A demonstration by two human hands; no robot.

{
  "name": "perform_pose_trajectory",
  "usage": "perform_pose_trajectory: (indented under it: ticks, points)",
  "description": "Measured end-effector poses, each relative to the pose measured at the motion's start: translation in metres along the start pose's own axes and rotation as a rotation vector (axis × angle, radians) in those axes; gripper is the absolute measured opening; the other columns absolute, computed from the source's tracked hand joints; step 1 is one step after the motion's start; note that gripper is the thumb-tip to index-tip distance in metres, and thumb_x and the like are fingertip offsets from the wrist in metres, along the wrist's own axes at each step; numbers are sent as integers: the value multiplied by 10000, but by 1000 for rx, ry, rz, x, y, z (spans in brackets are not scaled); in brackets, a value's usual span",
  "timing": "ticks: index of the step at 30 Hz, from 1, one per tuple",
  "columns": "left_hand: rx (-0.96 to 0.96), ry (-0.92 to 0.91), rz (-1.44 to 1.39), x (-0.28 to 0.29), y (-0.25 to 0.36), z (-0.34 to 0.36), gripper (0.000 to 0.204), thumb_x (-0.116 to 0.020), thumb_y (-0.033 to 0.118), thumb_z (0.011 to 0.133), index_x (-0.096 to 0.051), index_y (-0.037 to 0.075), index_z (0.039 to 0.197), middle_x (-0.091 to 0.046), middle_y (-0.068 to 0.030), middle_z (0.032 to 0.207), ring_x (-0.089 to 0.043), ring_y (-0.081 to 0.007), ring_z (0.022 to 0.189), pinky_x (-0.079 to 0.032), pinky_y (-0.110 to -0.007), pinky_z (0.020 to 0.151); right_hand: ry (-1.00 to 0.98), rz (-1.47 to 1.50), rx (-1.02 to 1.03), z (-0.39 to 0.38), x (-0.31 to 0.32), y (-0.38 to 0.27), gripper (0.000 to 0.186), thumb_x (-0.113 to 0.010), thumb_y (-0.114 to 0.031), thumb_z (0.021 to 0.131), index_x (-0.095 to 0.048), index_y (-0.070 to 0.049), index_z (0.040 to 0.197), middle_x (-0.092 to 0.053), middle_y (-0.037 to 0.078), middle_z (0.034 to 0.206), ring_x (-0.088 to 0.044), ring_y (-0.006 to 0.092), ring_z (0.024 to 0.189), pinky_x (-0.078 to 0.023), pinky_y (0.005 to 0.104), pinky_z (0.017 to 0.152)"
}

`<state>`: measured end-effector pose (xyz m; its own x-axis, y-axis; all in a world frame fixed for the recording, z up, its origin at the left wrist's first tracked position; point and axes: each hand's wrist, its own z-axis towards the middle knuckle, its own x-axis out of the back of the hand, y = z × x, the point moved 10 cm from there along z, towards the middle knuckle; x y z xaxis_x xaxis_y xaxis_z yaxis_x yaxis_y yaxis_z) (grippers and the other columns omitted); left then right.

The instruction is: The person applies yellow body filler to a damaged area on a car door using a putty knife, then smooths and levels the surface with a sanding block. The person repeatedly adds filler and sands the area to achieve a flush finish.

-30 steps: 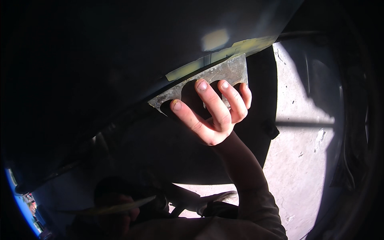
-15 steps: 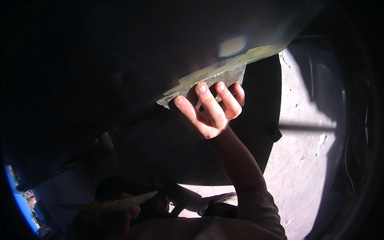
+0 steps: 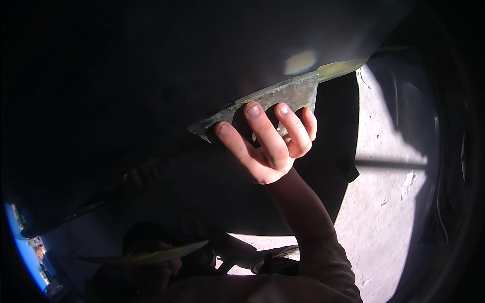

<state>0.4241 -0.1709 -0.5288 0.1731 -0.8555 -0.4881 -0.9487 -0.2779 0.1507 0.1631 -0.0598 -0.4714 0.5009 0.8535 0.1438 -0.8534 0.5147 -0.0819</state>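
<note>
My right hand (image 3: 275, 144) grips a thin grey metal spreader blade (image 3: 290, 97), four fingertips spread over its lower part. The thumb is hidden behind it. The blade's long upper edge lies against the lower part of a dark, smooth panel (image 3: 252, 55), which looks like vehicle bodywork. Along the blade's edge runs a band of yellowish filler paste (image 3: 341, 69), widest to the right of the blade. Above it, a pale oval patch (image 3: 300, 62) shows on the panel. A little yellow paste is on the leftmost fingertip. My left hand is out of sight.
Pale, sunlit concrete floor (image 3: 379, 202) lies to the right, crossed by a shadow bar. A dark curved surface (image 3: 419, 111) bounds it at the far right. A thin yellowish strip (image 3: 151, 256) shows at lower left amid dark shapes. Much of the left is deep shadow.
The blade has tilted and lies broader to view, with its left corner farther left. It now covers more of the yellow paste band. My right hand has dropped slightly, still holding it.
</note>
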Motion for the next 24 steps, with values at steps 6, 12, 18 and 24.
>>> perform_pose_trajectory:
  ticks: [6, 12, 18, 24]
  points:
    - [31, -22, -15, 11, -3, -8, 231, -509, 247, 1102, -603, 60, 1200, -657, -85, 890, -615, -115, 709, -509, -258, 620, -11, 12, 53, -20, -4, -2, 407, -865, -233, 858, -761, -393, 1218, -638, 13, 1367, -520, 292, 1346, -408, 579, 1145]
    - [-42, -35, 23, 15, -3, -4, 225, -510, 231, 1099, -603, 58, 1210, -650, -71, 872, -603, -109, 686, -500, -259, 603, -109, 25, 13, -21, 7, 4, 334, -824, -267, 875, -785, -362, 1193, -695, -66, 1298, -550, 231, 1293, -361, 544, 1165]
    - [-177, 91, 162, -11, 21, -16, 221, -511, 214, 1096, -603, 56, 1220, -644, -58, 854, -590, -103, 664, -492, -261, 587, -103, 282, -146, 0, 79, 20, 319, -793, -312, 900, -723, -330, 1211, -653, 22, 1317, -560, 273, 1273, -449, 518, 1108]
    - [-580, 122, 468, -45, 60, -7, 219, -512, 198, 1093, -603, 54, 1230, -638, -45, 835, -578, -97, 641, -483, -262, 570, -432, 1109, -655, 37, 85, 45, 235, -626, -152, 1036, -617, -31, 1238, -689, 275, 1173, -743, 382, 982, -646, 454, 830]
